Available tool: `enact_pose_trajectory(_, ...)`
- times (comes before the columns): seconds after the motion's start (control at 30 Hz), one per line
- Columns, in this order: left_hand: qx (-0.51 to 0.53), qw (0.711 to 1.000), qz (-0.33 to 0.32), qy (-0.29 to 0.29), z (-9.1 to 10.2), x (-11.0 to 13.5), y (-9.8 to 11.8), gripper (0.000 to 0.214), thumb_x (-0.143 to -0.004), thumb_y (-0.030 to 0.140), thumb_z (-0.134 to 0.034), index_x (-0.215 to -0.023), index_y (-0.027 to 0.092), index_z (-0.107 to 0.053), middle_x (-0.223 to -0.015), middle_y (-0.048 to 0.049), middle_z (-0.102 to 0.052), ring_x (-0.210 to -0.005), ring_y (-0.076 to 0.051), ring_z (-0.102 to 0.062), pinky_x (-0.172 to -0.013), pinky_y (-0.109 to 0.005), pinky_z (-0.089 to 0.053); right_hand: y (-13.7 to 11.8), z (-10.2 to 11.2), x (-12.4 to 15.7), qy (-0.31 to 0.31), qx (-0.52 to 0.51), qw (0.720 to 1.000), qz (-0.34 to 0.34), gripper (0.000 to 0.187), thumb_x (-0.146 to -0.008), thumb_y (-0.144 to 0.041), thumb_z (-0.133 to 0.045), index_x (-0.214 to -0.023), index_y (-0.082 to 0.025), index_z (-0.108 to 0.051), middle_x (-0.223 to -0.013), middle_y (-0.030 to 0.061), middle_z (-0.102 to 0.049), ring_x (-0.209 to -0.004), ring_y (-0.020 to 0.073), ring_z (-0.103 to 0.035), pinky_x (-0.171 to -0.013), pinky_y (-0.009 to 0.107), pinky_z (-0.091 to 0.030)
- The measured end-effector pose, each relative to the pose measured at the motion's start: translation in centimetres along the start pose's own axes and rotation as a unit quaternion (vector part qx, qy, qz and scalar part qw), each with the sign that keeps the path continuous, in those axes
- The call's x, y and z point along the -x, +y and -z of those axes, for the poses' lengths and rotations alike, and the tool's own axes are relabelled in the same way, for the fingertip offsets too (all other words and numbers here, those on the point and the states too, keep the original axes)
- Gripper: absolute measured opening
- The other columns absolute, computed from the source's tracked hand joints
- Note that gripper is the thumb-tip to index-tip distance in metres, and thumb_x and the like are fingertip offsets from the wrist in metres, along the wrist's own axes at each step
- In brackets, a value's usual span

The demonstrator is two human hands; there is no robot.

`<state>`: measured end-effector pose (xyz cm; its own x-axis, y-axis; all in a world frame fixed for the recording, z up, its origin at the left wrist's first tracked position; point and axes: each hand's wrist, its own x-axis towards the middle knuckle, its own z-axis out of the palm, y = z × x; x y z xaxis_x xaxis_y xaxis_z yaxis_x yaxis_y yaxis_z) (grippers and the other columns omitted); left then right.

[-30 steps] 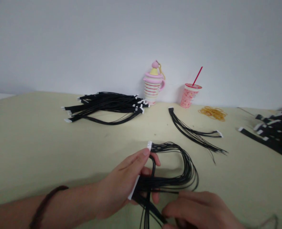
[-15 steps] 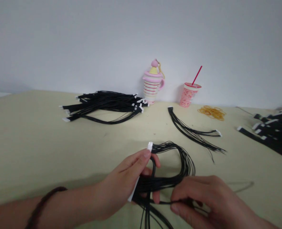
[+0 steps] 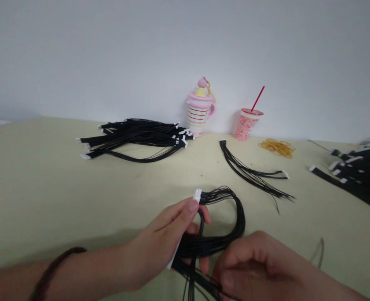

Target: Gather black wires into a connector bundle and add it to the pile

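My left hand [image 3: 164,246] is closed on a looped bundle of thin black wires [image 3: 229,228] with a white connector [image 3: 197,194] at its upper end. A second white connector shows below my left fingers. My right hand [image 3: 260,269] is curled shut over the lower part of the same bundle, pinching the wires just right of the left hand. Loose wire ends trail down between the two hands. A dark band sits on my left wrist.
A big pile of black wire harnesses [image 3: 135,136] lies far left on the pale yellow table [image 3: 47,188]. A single loose harness [image 3: 254,175] lies mid-right, another stack [image 3: 357,175] at the right edge. A pink striped cup [image 3: 200,108], a pink drink cup with a straw [image 3: 247,123] and rubber bands [image 3: 277,147] stand by the wall.
My right hand has moved up and left along the bundle and closed over it. The wire loop has been drawn tighter. My left hand has stayed in place.
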<state>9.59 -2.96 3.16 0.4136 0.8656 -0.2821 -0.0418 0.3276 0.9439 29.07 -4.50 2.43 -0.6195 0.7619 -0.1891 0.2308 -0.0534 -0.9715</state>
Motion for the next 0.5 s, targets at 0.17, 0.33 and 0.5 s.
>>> enact_pose_trajectory(0.17,-0.047,0.998,-0.028,0.026,-0.1,0.1,0.0,0.034,-0.087,0.05,-0.034,-0.081,0.02,-0.049,-0.053,0.0065,-0.04,-0.047,-0.011,-0.043,-0.044,-0.018,-0.038,0.8,-1.1,-1.2,-0.006,-0.126,0.992,-0.03,0.008,-0.074,-0.02,-0.065,-0.077,-0.014,-0.061,-0.08,0.0018,-0.064,-0.064,0.0061,-0.057,-0.055,0.011,-0.042)
enact_pose_trajectory(0.33,-0.039,0.998,-0.031,0.031,-0.2,0.2,-0.1,0.034,-0.089,0.049,-0.032,-0.081,0.021,-0.049,-0.054,0.0062,-0.042,-0.048,-0.011,-0.045,-0.044,-0.017,-0.038,0.6,-1.8,-1.6,0.024,-0.07,0.997,0.034,0.01,-0.075,-0.023,-0.063,-0.08,-0.014,-0.065,-0.081,0.004,-0.064,-0.072,0.0129,-0.059,-0.059,0.017,-0.045)
enact_pose_trajectory(0.5,-0.044,0.996,-0.076,0.028,-0.1,0.2,-0.6,0.032,-0.091,0.045,-0.035,-0.079,0.021,-0.052,-0.057,0.0057,-0.046,-0.05,-0.01,-0.047,-0.045,-0.015,-0.036,1.5,-2.3,-1.6,0.044,-0.038,0.998,0.035,0.017,-0.081,-0.027,-0.056,-0.075,-0.012,-0.063,-0.076,0.0051,-0.064,-0.072,0.0141,-0.059,-0.06,0.018,-0.046)
